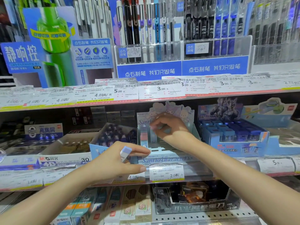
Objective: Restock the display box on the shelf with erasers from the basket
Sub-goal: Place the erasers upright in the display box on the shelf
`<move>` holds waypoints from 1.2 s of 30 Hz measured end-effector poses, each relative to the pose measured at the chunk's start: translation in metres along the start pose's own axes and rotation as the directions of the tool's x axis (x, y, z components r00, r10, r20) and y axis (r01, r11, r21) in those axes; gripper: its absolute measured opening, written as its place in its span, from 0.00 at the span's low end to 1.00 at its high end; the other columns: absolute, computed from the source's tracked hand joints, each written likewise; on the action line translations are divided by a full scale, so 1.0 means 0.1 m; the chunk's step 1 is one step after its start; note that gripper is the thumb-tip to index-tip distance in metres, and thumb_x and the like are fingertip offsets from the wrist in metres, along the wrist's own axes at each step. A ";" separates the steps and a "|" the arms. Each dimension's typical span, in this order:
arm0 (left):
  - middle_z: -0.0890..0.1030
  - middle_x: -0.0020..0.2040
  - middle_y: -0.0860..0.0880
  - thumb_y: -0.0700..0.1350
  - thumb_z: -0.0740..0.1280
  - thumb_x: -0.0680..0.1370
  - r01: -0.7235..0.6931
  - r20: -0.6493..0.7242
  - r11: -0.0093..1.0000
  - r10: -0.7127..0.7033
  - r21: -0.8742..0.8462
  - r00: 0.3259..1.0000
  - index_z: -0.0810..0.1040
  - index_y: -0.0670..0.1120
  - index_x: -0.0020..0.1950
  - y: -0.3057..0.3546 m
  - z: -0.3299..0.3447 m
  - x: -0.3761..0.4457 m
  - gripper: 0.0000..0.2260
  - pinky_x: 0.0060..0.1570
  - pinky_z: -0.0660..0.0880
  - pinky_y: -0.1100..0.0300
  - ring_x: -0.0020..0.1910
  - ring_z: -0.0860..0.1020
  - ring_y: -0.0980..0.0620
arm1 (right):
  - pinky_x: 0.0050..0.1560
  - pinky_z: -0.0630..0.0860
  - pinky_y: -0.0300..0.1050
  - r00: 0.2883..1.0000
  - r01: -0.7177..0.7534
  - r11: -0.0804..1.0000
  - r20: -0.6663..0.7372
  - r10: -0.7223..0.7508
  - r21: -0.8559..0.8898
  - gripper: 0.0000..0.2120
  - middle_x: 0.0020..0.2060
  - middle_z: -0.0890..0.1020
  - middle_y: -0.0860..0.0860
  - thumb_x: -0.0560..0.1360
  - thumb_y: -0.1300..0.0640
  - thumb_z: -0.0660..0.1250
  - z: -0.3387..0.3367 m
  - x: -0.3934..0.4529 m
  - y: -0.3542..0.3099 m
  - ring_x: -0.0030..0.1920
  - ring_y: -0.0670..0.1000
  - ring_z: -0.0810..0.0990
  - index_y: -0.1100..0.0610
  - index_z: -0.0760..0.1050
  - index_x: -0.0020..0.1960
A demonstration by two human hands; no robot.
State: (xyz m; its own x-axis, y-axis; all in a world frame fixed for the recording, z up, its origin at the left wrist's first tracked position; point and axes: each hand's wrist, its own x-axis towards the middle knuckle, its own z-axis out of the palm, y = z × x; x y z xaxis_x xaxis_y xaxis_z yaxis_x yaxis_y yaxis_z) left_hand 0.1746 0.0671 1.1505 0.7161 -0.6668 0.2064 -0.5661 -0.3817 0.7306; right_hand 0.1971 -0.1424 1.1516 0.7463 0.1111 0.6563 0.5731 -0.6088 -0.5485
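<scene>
Middle shelf (227,173) of a stationery rack, price labels along its front edge. The display box (167,157) sits near the centre: pale blue card, cartoon-character header at the back, script lettering on the front lip, slotted rows inside. At its back left corner one pink-and-white eraser (144,136) stands upright; the slots in front of it show bare. Right hand (168,127) reaches into the box from the right, wrist above the box's right wall, fingers curled and pinched together on a small pale blue eraser (159,127), held just right of the standing pink one, in front of the header card. Blur makes the outline of that item uncertain; cannot tell whether it touches the box floor. Left hand (120,158) is held in front of the box's left front corner, below the right hand and apart from it. Thumb and forefinger are extended toward the box; a second eraser, white-sleeved with a lavender end (125,153), rests tilted in the crook between them, lavender end uppermost. The remaining fingers are hidden behind the palm. Left of the display box: an open white carton (68,150) marked "ERASER 30", and a box of dark purple items (116,135) behind it. Right of it: a blue carton (233,135) of small blue blocks. Upper shelf carries pens in clear holders (148,52). The basket is not in view.
</scene>
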 end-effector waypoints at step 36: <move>0.86 0.43 0.50 0.41 0.75 0.69 0.012 -0.082 0.990 -0.024 -0.139 0.996 0.81 0.50 0.49 0.14 0.04 0.03 0.11 0.33 0.72 0.65 0.31 0.75 0.55 | 0.49 0.69 0.27 0.999 -0.035 0.989 -0.007 0.036 0.144 0.21 0.50 0.78 0.44 0.68 0.60 0.58 -0.09 -0.21 -0.38 0.46 0.40 0.75 0.49 0.73 0.59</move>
State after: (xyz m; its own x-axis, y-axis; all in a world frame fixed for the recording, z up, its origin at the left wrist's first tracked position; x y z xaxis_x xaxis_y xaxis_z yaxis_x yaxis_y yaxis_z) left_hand 0.1674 0.0571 1.1594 0.7603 -0.6028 0.2420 -0.4953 -0.2971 0.8163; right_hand 0.1568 -0.1287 1.1629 0.7643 0.0836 0.6394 0.5895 -0.4925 -0.6403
